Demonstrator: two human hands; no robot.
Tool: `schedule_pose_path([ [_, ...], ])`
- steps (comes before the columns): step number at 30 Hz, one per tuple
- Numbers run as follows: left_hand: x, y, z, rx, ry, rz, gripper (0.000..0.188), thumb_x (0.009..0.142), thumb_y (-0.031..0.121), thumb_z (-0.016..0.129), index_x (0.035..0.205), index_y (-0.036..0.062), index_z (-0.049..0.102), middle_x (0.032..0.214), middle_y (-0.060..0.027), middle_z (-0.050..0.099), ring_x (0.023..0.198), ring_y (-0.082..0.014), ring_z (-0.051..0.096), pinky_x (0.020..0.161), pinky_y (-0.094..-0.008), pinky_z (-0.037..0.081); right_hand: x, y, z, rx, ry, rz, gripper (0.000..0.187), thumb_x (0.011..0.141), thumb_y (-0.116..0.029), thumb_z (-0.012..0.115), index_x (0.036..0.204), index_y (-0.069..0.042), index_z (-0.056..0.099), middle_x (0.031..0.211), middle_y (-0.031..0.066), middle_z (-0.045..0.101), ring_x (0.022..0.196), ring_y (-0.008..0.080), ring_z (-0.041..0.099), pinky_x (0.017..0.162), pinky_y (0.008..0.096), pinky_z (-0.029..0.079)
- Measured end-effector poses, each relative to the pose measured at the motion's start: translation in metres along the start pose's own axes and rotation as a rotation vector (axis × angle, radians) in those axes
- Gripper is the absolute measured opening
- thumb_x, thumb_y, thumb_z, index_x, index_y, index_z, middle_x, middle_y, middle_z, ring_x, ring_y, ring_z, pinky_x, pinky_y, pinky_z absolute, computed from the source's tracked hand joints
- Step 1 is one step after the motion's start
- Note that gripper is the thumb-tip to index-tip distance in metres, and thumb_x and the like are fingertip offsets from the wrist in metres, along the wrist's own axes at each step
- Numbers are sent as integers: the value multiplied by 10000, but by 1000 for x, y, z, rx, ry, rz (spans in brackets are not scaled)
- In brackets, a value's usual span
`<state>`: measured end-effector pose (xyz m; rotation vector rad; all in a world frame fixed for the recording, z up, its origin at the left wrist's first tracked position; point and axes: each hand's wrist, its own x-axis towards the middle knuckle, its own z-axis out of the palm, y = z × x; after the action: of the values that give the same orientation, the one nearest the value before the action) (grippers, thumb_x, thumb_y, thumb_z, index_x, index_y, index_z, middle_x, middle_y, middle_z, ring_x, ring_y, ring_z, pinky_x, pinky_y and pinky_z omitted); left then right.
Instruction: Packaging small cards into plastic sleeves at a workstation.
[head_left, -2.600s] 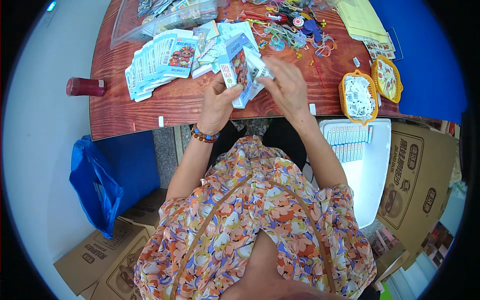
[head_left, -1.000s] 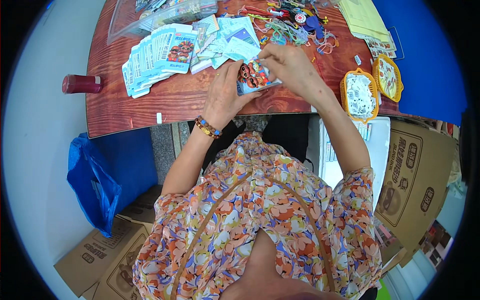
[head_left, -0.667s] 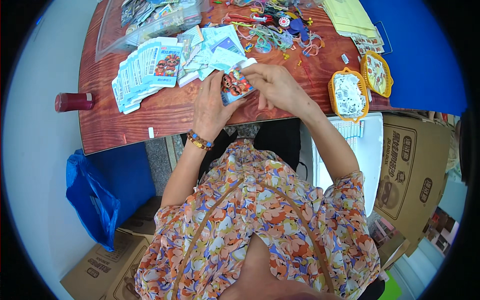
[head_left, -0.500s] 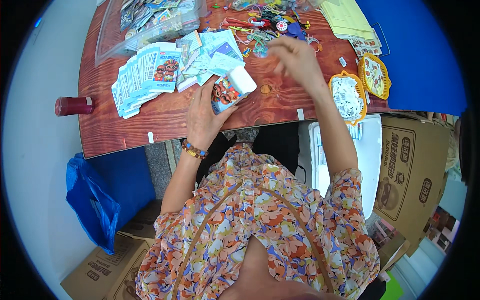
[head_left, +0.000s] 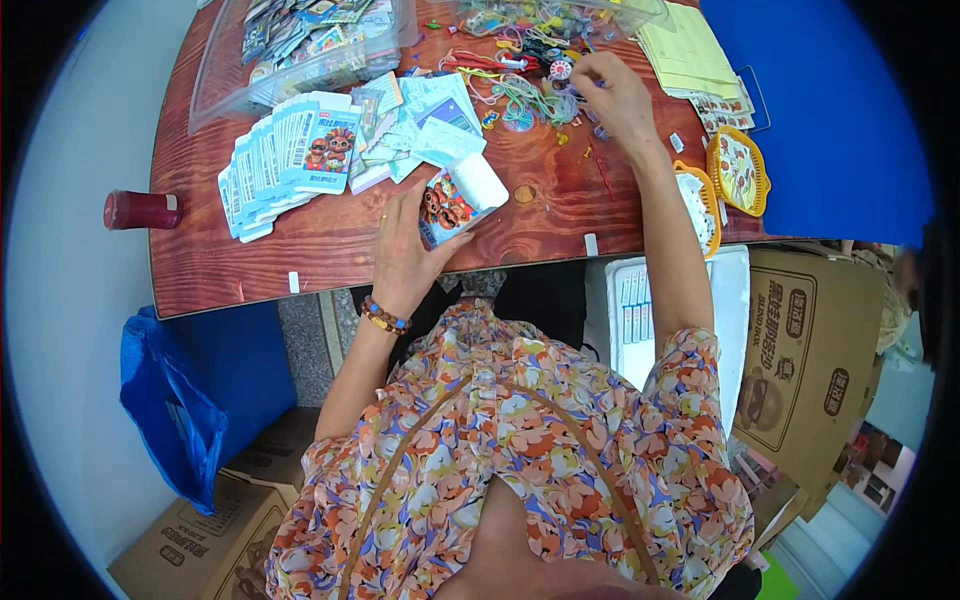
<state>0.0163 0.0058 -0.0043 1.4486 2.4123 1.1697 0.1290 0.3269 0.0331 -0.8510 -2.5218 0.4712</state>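
While left hand [head_left: 405, 248] pinches blue box [head_left: 448, 207] mid-frame, probably for steadiness, trinkets [head_left: 535, 98] sit upper centre, looks handy for right hand [head_left: 622, 110]: curled, can't tell if pinching anything.

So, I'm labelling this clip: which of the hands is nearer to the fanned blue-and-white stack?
Left. The left hand, holding a box, is right of and below the fanned stack; the right hand is much farther right, by the coloured cords.
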Motion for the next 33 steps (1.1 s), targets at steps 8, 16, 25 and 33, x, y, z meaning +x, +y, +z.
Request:
schedule_pose_path([
  [8,9,5,7,-36,11,35,803,690,283,874,1334,-2,487,1187,-209,591,1102,-382,578,918,-449,487,-6,-7,-19,815,-263,48,119,965,-145,613,958,-28,632,1075,60,695,829,77,642,706,220,499],
  [16,15,7,14,-20,46,77,794,682,286,878,1305,-28,498,1192,-223,602,1109,-392,578,930,-462,484,-43,-79,-37,1118,-531,108,110,985,-146,573,999,-43,605,998,70,705,971,159,717,764,254,582],
  [25,16,10,14,-19,41,62,821,676,300,882,1312,-28,480,1175,-233,591,1092,-391,582,909,-457,494,-67,-102,-26,813,-463,26,221,1003,-161,563,1144,-7,636,967,34,702,889,94,690,717,219,563],
  [33,19,16,21,-37,1,77,818,684,294,880,1316,-29,474,1158,-227,587,1073,-391,584,892,-459,497,-87,-101,-24,496,-498,-85,224,988,-136,564,1132,-12,682,858,40,700,548,82,615,475,226,469],
])
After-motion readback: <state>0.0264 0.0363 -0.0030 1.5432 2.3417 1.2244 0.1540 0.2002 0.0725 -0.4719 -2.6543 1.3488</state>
